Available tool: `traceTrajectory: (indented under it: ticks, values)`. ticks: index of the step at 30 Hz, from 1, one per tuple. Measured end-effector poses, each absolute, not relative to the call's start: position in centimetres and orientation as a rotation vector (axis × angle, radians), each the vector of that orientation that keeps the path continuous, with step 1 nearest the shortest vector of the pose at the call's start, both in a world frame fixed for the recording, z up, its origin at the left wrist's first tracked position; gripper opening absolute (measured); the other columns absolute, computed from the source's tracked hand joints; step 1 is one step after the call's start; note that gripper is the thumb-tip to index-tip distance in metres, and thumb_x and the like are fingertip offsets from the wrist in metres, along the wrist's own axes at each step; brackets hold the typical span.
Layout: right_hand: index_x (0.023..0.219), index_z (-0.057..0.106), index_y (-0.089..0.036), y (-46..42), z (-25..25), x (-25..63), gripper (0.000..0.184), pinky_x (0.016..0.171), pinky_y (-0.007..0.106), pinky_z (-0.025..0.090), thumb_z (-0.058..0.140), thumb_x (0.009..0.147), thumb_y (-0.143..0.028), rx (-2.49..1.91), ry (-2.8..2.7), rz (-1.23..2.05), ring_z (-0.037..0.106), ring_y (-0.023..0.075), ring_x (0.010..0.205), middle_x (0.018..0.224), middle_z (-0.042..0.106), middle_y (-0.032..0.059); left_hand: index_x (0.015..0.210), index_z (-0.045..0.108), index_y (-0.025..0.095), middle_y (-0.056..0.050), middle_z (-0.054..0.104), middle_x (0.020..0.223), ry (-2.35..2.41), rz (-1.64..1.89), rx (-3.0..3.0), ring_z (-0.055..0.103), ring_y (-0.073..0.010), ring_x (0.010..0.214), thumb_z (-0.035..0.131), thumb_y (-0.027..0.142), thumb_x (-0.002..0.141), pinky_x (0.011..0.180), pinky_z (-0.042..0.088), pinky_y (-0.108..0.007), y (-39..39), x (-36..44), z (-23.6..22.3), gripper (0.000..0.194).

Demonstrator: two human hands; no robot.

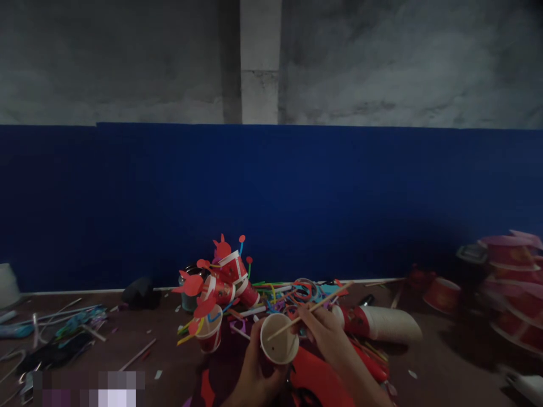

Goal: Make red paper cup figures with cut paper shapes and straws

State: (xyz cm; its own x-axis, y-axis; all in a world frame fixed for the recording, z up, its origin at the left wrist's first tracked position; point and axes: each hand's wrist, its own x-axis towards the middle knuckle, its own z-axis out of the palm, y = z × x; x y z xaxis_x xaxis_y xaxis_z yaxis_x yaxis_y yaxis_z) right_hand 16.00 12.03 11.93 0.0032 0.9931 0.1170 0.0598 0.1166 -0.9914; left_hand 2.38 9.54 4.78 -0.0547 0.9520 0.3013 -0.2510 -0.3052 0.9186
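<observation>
Spreading across the lower frame, a dark brown tabletop (169, 347) carries straws (138, 355), paper scraps (158, 374) and red cups. A blue panel (271, 198) runs behind it, with a stained grey wall (127, 62) and a paler pillar (260, 62) above, at upper centre. Of the two hands at bottom centre, the left hand (257, 373) curls around a paper cup (280, 353), mouth toward the camera; the right hand (324, 330) pinches a thin wooden stick (331, 298), its lower end at the cup's mouth. Decorated cups (210, 340) cluster left of them; nested cups (394, 325) lie sideways to the right.
</observation>
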Motion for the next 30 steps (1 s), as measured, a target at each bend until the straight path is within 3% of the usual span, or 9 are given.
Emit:
traceTrajectory:
  ticks: [5, 11, 18, 22, 26, 30]
  values:
    - [0.044, 0.046, -0.02, 12.6, 11.7, 16.7, 0.049, 0.041, 0.024, 0.021, 0.062, 0.061, -0.063, -1.238, -1.286, 1.15, 0.027, 0.0074, 0.041, 0.041, 0.034, -0.0067, 0.119, 0.051, 0.022, -0.012, 0.062, 0.113, 0.811, 1.522, 1.349, 0.059, -0.0257, 0.103, 0.071, 0.032, 0.069, 0.092, 0.046, -0.035, 9.6, 2.2, 4.7, 0.055]
    - [0.044, 0.044, -0.021, 12.9, 11.5, 17.1, 0.051, 0.04, 0.024, 0.016, 0.066, 0.057, -0.065, -1.294, -1.205, 1.128, 0.02, 0.0059, 0.039, 0.04, 0.029, -0.0087, 0.116, 0.053, 0.022, -0.011, 0.063, 0.11, 0.81, 1.562, 1.365, 0.06, -0.0257, 0.101, 0.07, 0.031, 0.068, 0.092, 0.046, -0.035, 9.6, 2.4, 4.6, 0.052]
    - [0.051, 0.057, -0.016, 12.3, 10.5, 16.0, 0.045, 0.043, 0.024, 0.025, 0.068, 0.063, -0.058, -1.165, -1.234, 1.296, 0.03, 0.0072, 0.043, 0.044, 0.038, -0.0066, 0.119, 0.05, 0.023, -0.011, 0.06, 0.117, 0.751, 1.494, 1.469, 0.059, -0.0261, 0.106, 0.068, 0.026, 0.07, 0.092, 0.046, -0.036, 9.8, 2.0, 4.3, 0.053]
    - [0.058, 0.057, -0.016, 12.9, 10.4, 16.5, 0.039, 0.048, 0.023, 0.032, 0.071, 0.062, -0.053, -1.181, -1.284, 1.178, 0.041, 0.0101, 0.049, 0.051, 0.049, -0.004, 0.121, 0.048, 0.019, -0.013, 0.058, 0.121, 0.804, 1.492, 1.489, 0.056, -0.0275, 0.111, 0.068, 0.027, 0.071, 0.096, 0.043, -0.037, 10.0, 1.9, 3.9, 0.054]
    - [0.057, 0.05, -0.019, 13.6, 10.8, 17.4, 0.042, 0.041, 0.022, 0.025, 0.062, 0.065, -0.058, -1.31, -1.077, 1.058, 0.033, 0.0083, 0.042, 0.044, 0.038, -0.0079, 0.12, 0.048, 0.02, -0.011, 0.06, 0.115, 0.751, 1.512, 1.499, 0.058, -0.0261, 0.103, 0.07, 0.033, 0.066, 0.089, 0.046, -0.036, 10.1, 2.1, 3.7, 0.059]
    - [0.063, 0.057, -0.017, 13.0, 10.3, 16.6, 0.038, 0.05, 0.024, 0.039, 0.06, 0.068, -0.055, -1.26, -1.377, 1.03, 0.048, 0.0136, 0.053, 0.055, 0.052, -0.0022, 0.111, 0.052, 0.019, -0.008, 0.064, 0.1, 0.728, 1.555, 1.557, 0.062, -0.0225, 0.086, 0.071, 0.036, 0.063, 0.076, 0.049, -0.033, 10.2, 2.6, 3.6, 0.054]
